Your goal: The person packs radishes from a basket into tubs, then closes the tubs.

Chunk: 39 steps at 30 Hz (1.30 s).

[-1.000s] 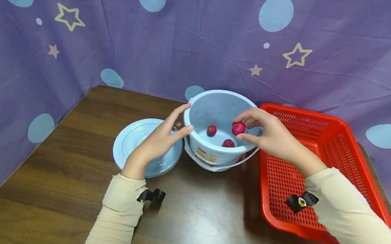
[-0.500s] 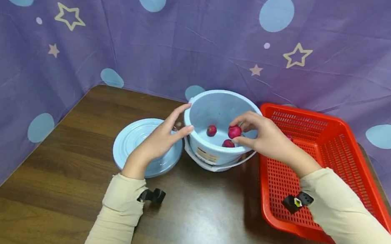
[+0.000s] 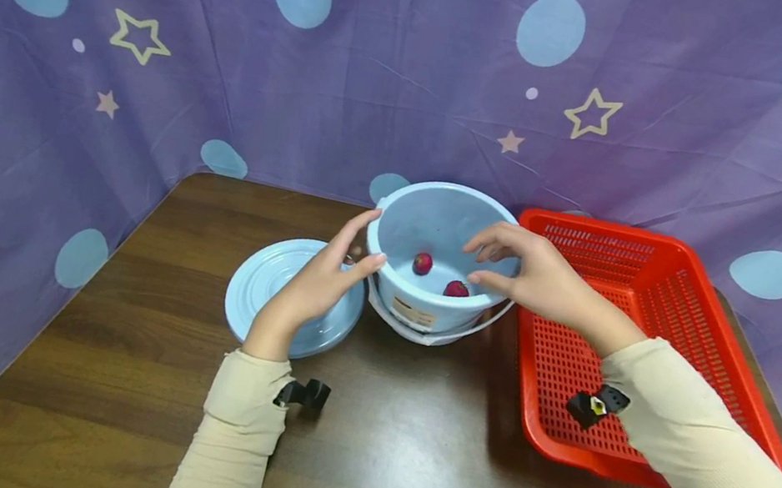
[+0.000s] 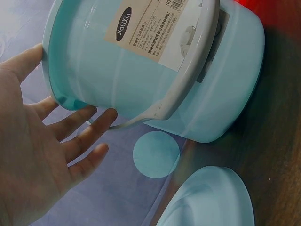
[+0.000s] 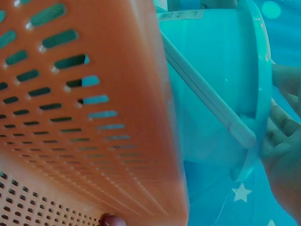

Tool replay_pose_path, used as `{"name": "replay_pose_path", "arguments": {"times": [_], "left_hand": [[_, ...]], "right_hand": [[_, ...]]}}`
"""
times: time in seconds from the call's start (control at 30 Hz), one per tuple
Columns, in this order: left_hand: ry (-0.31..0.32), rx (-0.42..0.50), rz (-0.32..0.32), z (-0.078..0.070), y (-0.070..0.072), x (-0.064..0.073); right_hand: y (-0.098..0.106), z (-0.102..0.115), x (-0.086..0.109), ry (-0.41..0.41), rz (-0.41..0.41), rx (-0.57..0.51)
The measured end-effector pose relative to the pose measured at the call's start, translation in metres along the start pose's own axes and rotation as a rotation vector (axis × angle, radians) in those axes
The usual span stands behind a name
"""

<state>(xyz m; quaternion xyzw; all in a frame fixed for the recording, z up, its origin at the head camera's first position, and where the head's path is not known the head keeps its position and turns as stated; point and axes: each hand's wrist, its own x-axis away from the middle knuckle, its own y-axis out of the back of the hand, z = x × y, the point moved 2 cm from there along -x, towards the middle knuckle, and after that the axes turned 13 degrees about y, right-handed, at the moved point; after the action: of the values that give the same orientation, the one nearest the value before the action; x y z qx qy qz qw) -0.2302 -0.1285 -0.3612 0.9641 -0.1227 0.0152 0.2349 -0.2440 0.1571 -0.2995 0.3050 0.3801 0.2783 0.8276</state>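
A light blue bucket (image 3: 431,305) with a white handle stands upright at the back middle of the table. Two small round deep-red radish-like things (image 3: 423,263) lie inside. My left hand (image 3: 316,279) rests spread against the bucket's left rim, thumb and index fingertip at the edge. In the left wrist view, the fingers of that hand (image 4: 37,155) reach loosely along the rim and handle. Above the bucket's right side, my right hand (image 3: 534,274) has thumb and fingers parted with nothing between them. Seen from the right wrist, its fingers (image 5: 282,136) overlap the rim.
A red perforated basket (image 3: 535,417) stands right of the bucket, under my right forearm. One dark red round thing (image 5: 113,220) shows inside it in the right wrist view. The blue lid (image 3: 265,276) lies left of the bucket. A purple curtain (image 3: 351,103) hangs behind.
My right hand has let go of the red radish-like thing it held over the bucket, and that piece is out of sight now. The left hand stays at the rim.
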Motion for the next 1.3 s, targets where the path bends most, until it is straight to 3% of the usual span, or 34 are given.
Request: {"name": "replay_pose_path", "arguments": {"times": [0.23, 0.53, 0.7, 1.07, 1.3], "left_hand": [[-0.003, -0.002, -0.003, 0.001, 0.000, 0.000], [-0.018, 0.002, -0.014, 0.001, 0.000, -0.001], [-0.017, 0.004, -0.012, 0.002, 0.001, -0.001], [-0.016, 0.026, -0.007, 0.001, 0.001, 0.000], [-0.021, 0.025, -0.007, 0.000, 0.000, 0.000]], "right_hand": [[0.021, -0.004, 0.008, 0.004, -0.071, 0.022], [0.043, -0.019, 0.030, -0.155, -0.139, 0.053], [0.049, -0.034, 0.044, -0.239, -0.147, 0.097], [0.052, -0.070, 0.067, -0.338, -0.155, 0.154], [0.055, -0.093, 0.076, -0.420, -0.122, 0.170]]}}
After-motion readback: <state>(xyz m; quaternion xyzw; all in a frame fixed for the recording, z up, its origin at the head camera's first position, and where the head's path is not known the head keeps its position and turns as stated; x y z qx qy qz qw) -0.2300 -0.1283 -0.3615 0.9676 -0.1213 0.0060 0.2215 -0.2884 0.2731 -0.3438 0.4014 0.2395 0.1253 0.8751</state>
